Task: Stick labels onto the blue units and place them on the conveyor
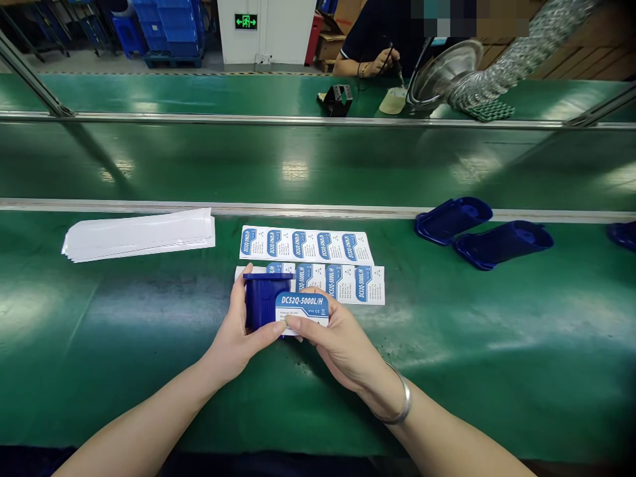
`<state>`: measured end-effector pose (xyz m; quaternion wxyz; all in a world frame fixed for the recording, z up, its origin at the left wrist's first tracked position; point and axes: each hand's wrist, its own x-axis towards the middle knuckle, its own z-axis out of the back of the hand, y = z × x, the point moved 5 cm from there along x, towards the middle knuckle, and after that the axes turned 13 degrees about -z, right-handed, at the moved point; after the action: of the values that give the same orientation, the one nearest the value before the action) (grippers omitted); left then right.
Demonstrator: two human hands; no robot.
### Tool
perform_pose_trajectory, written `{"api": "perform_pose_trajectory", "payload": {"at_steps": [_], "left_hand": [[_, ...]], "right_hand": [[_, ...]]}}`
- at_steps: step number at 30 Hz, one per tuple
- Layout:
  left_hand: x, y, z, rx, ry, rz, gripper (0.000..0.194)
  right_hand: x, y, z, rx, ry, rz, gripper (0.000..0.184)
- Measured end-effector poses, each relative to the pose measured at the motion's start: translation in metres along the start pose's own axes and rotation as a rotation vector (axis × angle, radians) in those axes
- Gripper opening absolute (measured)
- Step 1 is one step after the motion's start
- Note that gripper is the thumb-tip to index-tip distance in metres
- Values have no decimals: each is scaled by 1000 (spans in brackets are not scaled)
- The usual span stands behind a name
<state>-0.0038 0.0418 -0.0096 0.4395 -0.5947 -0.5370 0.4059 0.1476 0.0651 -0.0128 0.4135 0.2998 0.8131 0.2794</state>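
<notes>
My left hand point(237, 336) grips a dark blue plastic housing point(262, 301) from its left side, just above the green bench point(124, 331). My right hand point(334, 341) is closed around the housing's right end, its thumb pressed on a blue and white label point(302, 308) reading DC52Q-5000L/H on the curved surface. Just behind the housing lie two sheets of the same labels: the far label sheet point(306, 245) is full, and the near label sheet point(342, 283) is partly hidden by the housing.
A stack of white backing strips point(139, 234) lies at the left. Two more blue housings point(453, 217) point(503, 244) rest at the right, a third point(623, 234) at the frame's edge. Across the conveyor point(298, 165), a co-worker's hand point(380, 63) holds a tool beside a fume duct point(501, 59).
</notes>
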Motion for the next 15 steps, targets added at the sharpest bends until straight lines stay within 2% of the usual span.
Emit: {"api": "perform_pose_trajectory", "payload": {"at_steps": [11,15], "left_hand": [[-1,3,1,-7,-4,-7,86],[1,4,3,-25,-91,-2,70]], "right_hand": [[1,-1,2,-8,29,4,32],[0,-6,-2,-48,29,8,33]]}}
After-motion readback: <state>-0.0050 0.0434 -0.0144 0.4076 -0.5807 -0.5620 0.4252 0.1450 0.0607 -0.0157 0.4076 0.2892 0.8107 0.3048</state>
